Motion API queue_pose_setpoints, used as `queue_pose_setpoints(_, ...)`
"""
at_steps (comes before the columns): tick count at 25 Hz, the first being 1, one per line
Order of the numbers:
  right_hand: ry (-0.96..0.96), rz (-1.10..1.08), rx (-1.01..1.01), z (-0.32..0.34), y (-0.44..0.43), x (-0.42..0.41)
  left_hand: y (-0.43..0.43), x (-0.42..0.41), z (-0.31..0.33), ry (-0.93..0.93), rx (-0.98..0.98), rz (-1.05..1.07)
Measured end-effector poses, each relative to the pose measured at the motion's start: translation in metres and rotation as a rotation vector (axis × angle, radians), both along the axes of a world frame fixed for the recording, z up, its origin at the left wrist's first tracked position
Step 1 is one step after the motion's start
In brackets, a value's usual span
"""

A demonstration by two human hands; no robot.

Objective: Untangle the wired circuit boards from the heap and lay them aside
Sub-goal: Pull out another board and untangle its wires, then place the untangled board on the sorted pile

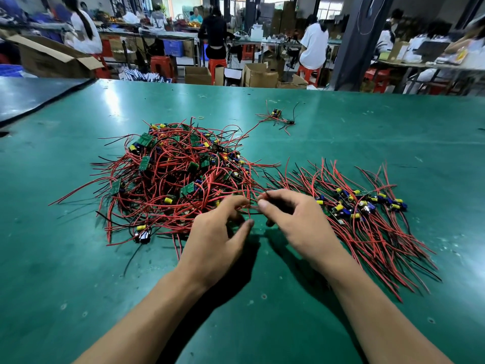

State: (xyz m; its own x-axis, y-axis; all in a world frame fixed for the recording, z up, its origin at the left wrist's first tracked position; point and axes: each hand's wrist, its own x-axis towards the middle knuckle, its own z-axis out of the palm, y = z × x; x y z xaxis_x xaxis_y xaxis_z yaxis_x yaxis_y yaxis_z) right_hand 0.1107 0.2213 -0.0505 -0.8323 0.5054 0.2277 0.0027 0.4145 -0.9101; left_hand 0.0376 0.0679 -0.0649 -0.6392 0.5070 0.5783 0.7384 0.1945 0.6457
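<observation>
Two bare forearms reached out over the green table (52, 258), whose matte top was scuffed and speckled. The left hand (217, 232) and right hand (296, 219) met almost fingertip to fingertip at the near edge of the heap (178, 174). Each had its fingers curled and was pinching thin wires (252, 212) between thumb and fingertips, red strands on the left and what looked like a black one on the right. I could not tell which board they belonged to.

The heap sat just beyond the left hand, a loose mound of red and black leads looping every way. Small flat green circuit boards (145, 139) poked out of it at all angles, studded with stubby yellow and dark blue cylinders.

Just beside the right hand lay the laid-out row (367, 214). Its boards were lined up in a band, and their leads fanned out straight both toward and away from the person.

Farther back, well apart from both, lay a small stray cluster (278, 118) of wired parts. A thin rubber band (200, 117) rested near the heap's far edge.
</observation>
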Motion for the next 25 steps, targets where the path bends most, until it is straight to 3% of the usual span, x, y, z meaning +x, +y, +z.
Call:
queue_pose_setpoints(3,0.184,-0.204,-0.212,0.006,0.004,-0.001,0.0,-0.002,0.0,-0.055,0.006,0.054)
queue_pose_setpoints(6,0.433,-0.317,-0.605,0.02,0.014,0.003,0.0,-0.003,0.001,-0.037,0.03,0.059)
queue_pose_setpoints(8,0.513,-0.219,-0.904,0.03,0.021,0.007,0.0,-0.003,0.0,-0.06,0.029,0.063)
queue_pose_setpoints(10,0.414,-0.068,-1.015,0.032,0.017,0.009,0.001,-0.002,0.0,-0.117,0.034,0.043)
queue_pose_setpoints(12,0.188,0.035,-0.802,0.025,0.004,0.007,0.003,-0.001,0.003,-0.248,0.066,0.011)
queue_pose_setpoints(14,0.005,0.096,-0.53,0.017,-0.009,0.003,0.006,-0.002,0.007,-0.509,0.153,-0.056)
queue_pose_setpoints(16,-0.045,0.145,-0.42,0.011,-0.014,0.001,0.008,0.001,0.011,-0.888,0.296,-0.22)
queue_pose_setpoints(18,-0.038,0.159,-0.334,0.008,-0.01,0.001,0.009,0.004,0.013,-1.12,0.35,-0.343)
queue_pose_setpoints(20,-0.027,0.15,-0.268,0.005,-0.008,0.002,0.008,0.005,0.01,-1.142,0.294,-0.388)
queue_pose_setpoints(25,-0.019,0.106,-0.444,0.011,-0.002,0.006,0.006,0.012,0.007,-1.153,0.24,-0.451)
